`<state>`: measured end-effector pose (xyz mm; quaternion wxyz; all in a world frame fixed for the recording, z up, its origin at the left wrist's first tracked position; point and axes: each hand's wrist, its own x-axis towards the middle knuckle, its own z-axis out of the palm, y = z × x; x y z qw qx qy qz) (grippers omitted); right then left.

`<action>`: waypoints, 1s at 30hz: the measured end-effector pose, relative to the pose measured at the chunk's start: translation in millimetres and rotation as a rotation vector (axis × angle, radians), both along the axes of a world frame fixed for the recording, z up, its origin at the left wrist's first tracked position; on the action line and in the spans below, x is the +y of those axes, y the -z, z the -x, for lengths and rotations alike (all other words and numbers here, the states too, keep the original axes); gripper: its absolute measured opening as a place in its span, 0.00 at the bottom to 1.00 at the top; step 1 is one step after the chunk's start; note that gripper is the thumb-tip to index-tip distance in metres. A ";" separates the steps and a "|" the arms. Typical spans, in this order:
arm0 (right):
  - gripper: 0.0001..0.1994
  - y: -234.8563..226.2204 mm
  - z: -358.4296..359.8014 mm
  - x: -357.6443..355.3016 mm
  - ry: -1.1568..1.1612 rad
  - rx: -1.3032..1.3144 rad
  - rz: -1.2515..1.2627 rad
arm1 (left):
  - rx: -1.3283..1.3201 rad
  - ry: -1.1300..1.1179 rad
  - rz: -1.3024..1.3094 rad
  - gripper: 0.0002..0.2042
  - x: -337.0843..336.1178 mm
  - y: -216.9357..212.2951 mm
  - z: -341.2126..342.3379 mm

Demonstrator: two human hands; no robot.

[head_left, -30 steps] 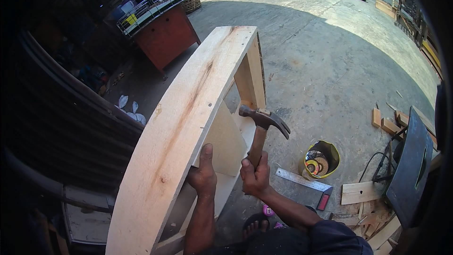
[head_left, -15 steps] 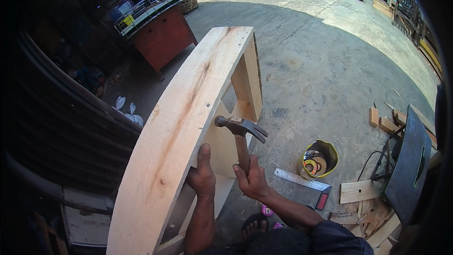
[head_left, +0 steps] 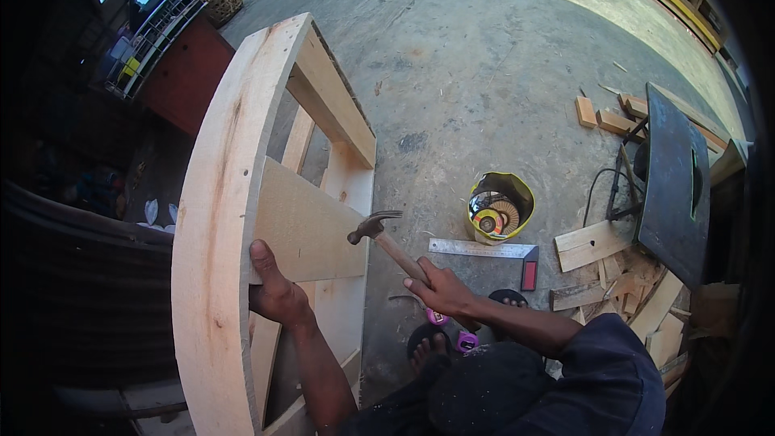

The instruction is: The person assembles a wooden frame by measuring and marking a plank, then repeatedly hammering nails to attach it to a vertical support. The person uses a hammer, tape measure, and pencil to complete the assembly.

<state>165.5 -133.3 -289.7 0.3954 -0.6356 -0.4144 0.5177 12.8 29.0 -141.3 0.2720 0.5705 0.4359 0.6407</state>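
The frame (head_left: 211, 230) stands on the left side of the scene, its broad pale plank (head_left: 198, 274) facing up and running from near to far, with a panel (head_left: 303, 226) set across inside it. Your left hand (head_left: 278, 284) clasps the plank's right edge beside the near side of that panel: the thumb rests along the edge, while the other fingers tuck inward and are mostly hidden. Your right hand (head_left: 442, 289) has its fingers wrapped round the handle of the hammer (head_left: 394, 252), whose face points left toward the frame and whose claw points right. The head overlaps the panel's right edge in this view; you cannot tell from here whether they touch. For a good stroke, I would grip nearer the handle's end if you want more swing, let the wrist lead loosely, and bring the face down flat rather than at a slant. Brace the frame firmly with your left palm, and mind that thumb, since it lies on the exposed edge and could be caught by a stray blow. The bucket (head_left: 530, 211), the square (head_left: 476, 249) and two purple tapes (head_left: 467, 341) lie right of the frame, so give your elbow room there.
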 end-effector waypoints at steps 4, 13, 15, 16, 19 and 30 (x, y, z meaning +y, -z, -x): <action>0.27 55.5 -16.0 -80.7 -0.257 -0.327 0.380 | -0.045 -0.022 0.048 0.24 -8.6 7.6 -3.3; 0.13 35.1 -145.4 -33.6 0.266 -0.970 -0.158 | 0.161 -0.144 0.050 0.35 -21.8 17.4 -9.3; 0.12 61.8 -180.2 9.3 -0.017 -1.132 0.010 | 0.163 -0.099 0.083 0.36 -24.3 16.9 -8.4; 0.12 77.7 -188.5 22.7 -0.174 -1.138 0.090 | 0.167 -0.077 0.100 0.36 -26.7 15.9 -7.7; 0.12 117.9 -204.6 60.2 -0.440 -1.127 0.297 | 0.197 -0.004 0.116 0.37 -42.2 13.7 -3.2; 0.15 155.1 -213.6 71.4 -0.456 -1.184 0.353 | 0.686 0.316 0.297 0.17 -130.1 17.7 45.4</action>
